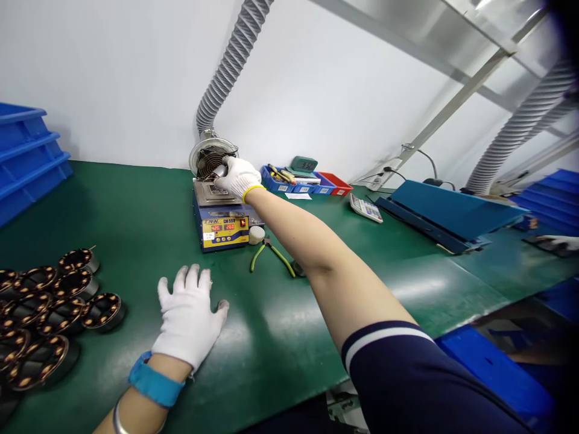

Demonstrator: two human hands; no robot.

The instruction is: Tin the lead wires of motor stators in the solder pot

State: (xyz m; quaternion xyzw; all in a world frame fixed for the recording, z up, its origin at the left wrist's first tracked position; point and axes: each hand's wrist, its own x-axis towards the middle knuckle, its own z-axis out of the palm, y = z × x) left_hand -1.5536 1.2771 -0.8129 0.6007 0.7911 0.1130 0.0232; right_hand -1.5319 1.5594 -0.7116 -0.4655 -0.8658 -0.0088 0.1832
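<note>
My left hand [187, 319], in a white glove, is open with fingers spread over the green tabletop [275, 337]. A blue wrist strap [156, 380] is around that wrist. My right hand [239, 179], in a white glove with a yellow cuff, reaches out over a blue and yellow heating unit [224, 232] with red digits. Its fingers are closed around a small greyish piece [220, 171] that I cannot name. Just behind those fingers is a round fume hood [201, 150]. Green-handled cutters [268, 244] and a small white round container [256, 235] are beside the unit.
Several ring-shaped coil stators [104, 311] stand at the left, below stacked blue bins [27, 157]. Towards the back are blue parts trays [275, 181], a red tray [337, 184], a clock [304, 164] and a calculator [365, 208]. A blue panelled device [452, 208] occupies the right; a gloved hand [561, 242] shows beyond it.
</note>
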